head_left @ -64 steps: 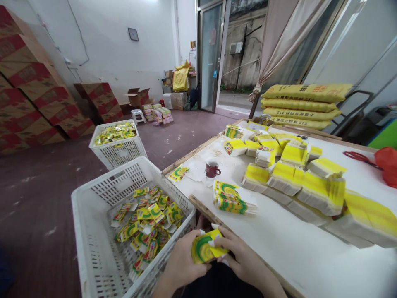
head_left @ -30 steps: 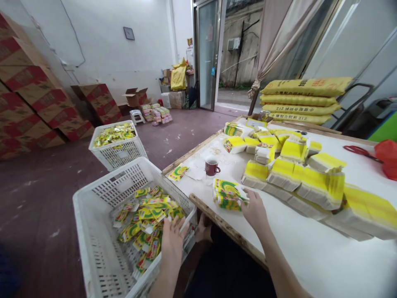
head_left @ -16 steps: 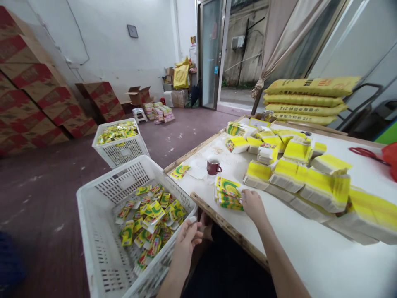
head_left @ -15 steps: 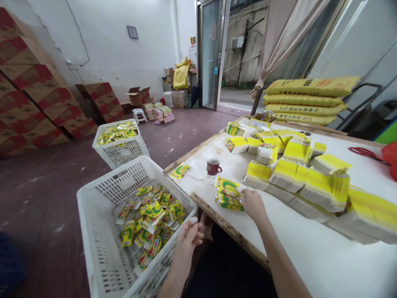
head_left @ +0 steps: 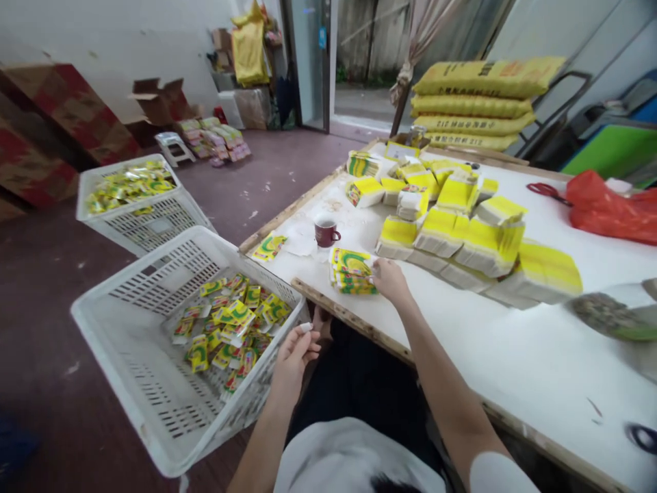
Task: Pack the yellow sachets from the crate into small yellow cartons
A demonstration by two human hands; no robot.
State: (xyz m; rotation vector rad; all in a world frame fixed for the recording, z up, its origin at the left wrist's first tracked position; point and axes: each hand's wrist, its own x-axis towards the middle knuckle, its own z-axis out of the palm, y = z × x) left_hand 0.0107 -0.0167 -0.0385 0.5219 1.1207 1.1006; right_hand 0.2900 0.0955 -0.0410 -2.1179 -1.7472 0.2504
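My right hand [head_left: 389,279] reaches over the white table, its fingers pinched at the right edge of a small stack of yellow-green printed packets [head_left: 352,263]. Beside the near rim of a white plastic crate [head_left: 192,441] is my left hand [head_left: 293,355], off the table, with fingers curled in. Something white covers one of its fingertips; it looks like a cot or tape. Inside the crate lie many loose yellow packets [head_left: 239,315]. A dark red mug [head_left: 326,233] stands just behind the stack, and a few flat packets [head_left: 269,247] lie at the table's left edge.
Bundled yellow-topped packet stacks [head_left: 444,229] fill the table's middle. A red plastic bag [head_left: 610,205] and red-handled scissors [head_left: 548,192] lie to the right. A second filled crate [head_left: 146,229] stands behind the near one. Yellow sacks [head_left: 477,103] are piled beyond the table.
My view has turned right and down, so the scene shifts left and up, and more of the table's right side shows. Both hands keep nearly the same pose and places.
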